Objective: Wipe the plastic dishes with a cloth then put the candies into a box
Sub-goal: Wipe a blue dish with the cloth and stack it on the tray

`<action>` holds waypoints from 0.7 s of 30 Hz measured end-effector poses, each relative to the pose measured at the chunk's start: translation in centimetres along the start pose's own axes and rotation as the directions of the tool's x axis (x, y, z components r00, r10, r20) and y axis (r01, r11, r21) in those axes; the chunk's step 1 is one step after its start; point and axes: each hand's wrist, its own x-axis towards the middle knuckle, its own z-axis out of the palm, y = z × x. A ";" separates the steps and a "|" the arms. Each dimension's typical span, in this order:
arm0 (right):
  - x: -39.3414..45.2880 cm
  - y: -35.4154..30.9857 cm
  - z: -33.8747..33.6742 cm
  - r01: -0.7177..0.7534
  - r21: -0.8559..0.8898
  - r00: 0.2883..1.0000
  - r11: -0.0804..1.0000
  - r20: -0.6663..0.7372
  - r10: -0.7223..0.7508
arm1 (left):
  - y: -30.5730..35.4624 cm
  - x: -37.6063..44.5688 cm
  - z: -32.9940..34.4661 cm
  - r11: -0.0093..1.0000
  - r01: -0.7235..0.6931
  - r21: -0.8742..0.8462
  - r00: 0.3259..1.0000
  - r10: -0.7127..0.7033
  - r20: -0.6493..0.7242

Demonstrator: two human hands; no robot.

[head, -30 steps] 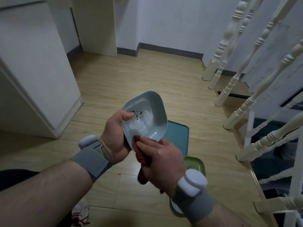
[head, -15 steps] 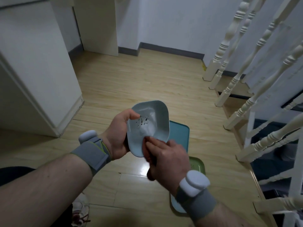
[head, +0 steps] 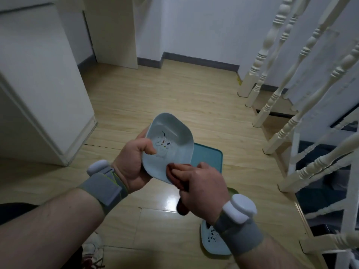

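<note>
My left hand (head: 134,162) grips a pale blue plastic dish (head: 171,136) by its left rim, thumb inside, tilting its hollow towards me. A small speckled print marks the dish's bottom. My right hand (head: 202,189) pinches a dark red cloth (head: 182,207) and presses it on the dish's near rim. The cloth hangs below my fist. On the floor beneath lie a teal tray (head: 208,157), the edge of a green dish (head: 233,191), and another pale blue dish (head: 212,241) partly hidden by my right wrist. No candies or box show.
A white stair balustrade (head: 291,105) runs along the right with wooden steps behind it. A white cabinet (head: 38,90) stands at the left. Wood floor stretches ahead to the wall. A shoe (head: 93,249) is near the bottom edge.
The dish has turned in my left hand, thumb now further inside. My right hand with the cloth slid from the dish's middle down to its near rim.
</note>
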 end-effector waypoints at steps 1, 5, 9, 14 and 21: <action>0.0 0.5 -0.1 0.001 -0.073 1.000 0.997 -0.004 -0.001 | 0.0 0.0 -0.1 0.998 0.057 0.024 0.998 -0.058 0.021; 0.3 2.1 -1.3 -0.068 -0.192 0.990 0.979 0.110 0.090 | -0.5 0.0 -0.2 0.944 0.307 0.119 0.948 -0.314 0.046; 0.6 2.1 -2.5 -0.189 -0.083 0.971 0.978 0.133 0.199 | -0.5 0.0 -0.1 0.917 0.355 0.183 0.931 -0.364 0.014; 1.0 1.3 -5.3 -0.478 0.481 0.867 0.735 0.125 0.482 | -0.4 0.2 -0.1 0.912 0.376 0.162 0.924 -0.381 0.001; 1.5 0.0 -2.4 -0.397 0.324 0.907 0.859 -0.003 0.421 | -1.4 -0.5 1.1 0.914 0.387 0.122 0.916 -0.396 0.060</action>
